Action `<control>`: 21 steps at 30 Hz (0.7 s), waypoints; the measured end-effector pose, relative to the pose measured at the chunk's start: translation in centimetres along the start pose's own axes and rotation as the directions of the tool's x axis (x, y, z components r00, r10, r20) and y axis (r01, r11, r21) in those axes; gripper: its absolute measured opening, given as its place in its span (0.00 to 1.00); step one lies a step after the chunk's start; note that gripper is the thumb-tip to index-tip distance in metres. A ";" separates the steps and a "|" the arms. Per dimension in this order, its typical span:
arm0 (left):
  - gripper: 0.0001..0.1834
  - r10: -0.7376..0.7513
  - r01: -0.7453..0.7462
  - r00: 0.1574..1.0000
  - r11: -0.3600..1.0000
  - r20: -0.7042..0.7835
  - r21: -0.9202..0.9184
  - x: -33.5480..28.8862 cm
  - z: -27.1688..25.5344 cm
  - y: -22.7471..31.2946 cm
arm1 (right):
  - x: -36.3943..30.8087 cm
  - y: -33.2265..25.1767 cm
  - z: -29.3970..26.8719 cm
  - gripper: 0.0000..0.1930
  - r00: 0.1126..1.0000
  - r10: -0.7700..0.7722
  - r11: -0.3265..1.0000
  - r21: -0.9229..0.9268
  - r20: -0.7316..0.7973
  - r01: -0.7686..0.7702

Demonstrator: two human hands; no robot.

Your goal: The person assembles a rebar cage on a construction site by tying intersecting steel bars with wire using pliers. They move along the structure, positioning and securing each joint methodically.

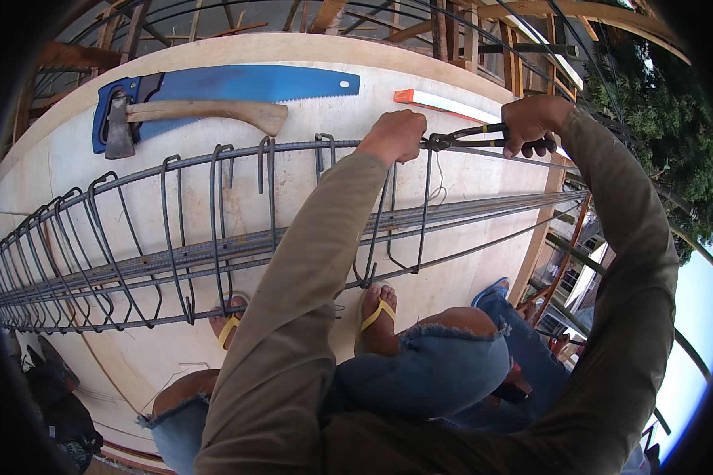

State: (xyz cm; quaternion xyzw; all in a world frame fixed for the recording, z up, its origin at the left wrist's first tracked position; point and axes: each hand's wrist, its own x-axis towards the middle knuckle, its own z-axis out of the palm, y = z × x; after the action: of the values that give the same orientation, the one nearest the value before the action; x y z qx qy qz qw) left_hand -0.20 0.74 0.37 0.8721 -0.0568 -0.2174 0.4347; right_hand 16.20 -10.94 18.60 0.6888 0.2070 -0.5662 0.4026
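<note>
A long rebar cage [174, 253] of dark steel bars and bent stirrups lies across a plywood sheet [293, 71]. My left hand [394, 134] is closed around the top bar where a stirrup crosses it. My right hand [531, 123] grips the handles of black pincers [459, 138]. The pincer jaws sit at the top bar just right of my left hand. A thin tie wire hangs down from that joint.
A blue hand saw [245, 83] and a wooden-handled hatchet [190, 115] lie on the plywood beyond the cage. An orange-and-white level [444, 103] lies at the far right. My feet in yellow sandals [376, 317] stand under the cage. Timber framing surrounds the sheet.
</note>
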 end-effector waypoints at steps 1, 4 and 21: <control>0.15 0.009 -0.009 1.000 1.000 -0.013 -0.015 0.0 -0.1 0.0 | 0.1 0.5 0.0 0.18 0.973 0.002 0.954 0.291 0.233 -0.072; 0.14 0.012 -0.013 0.999 0.999 -0.038 -0.036 -0.2 -0.2 0.0 | -0.7 1.1 2.1 0.20 0.983 -0.157 0.959 0.221 -0.095 0.175; 0.12 0.008 -0.010 0.999 0.999 -0.042 -0.049 0.0 -0.1 -0.2 | 2.3 0.5 5.5 0.18 0.554 -0.468 0.785 -0.612 -0.688 -0.098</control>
State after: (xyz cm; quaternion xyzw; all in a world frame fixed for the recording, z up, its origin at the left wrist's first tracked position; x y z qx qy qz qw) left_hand -0.23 0.90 0.28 0.8653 -0.0461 -0.1984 0.4581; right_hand 13.80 -15.91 16.42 0.6812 0.6074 -0.1329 0.3866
